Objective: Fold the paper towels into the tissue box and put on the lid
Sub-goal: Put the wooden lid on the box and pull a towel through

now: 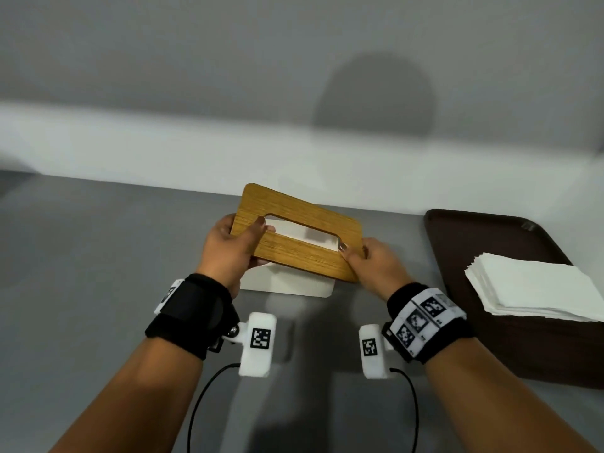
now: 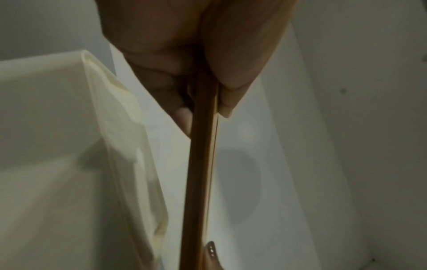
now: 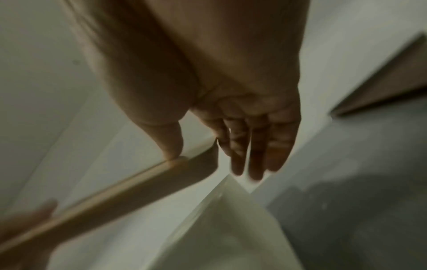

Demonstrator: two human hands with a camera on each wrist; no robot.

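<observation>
Both hands (image 1: 228, 253) (image 1: 376, 261) grip lid (image 1: 304, 253) (head view: tilted).

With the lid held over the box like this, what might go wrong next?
The wooden lid is tilted and skewed over the white tissue box, so it may seat crooked. The left hand has a finger through the slot, which could get pinched. The paper towel stack on the brown tray may go unloaded.
</observation>
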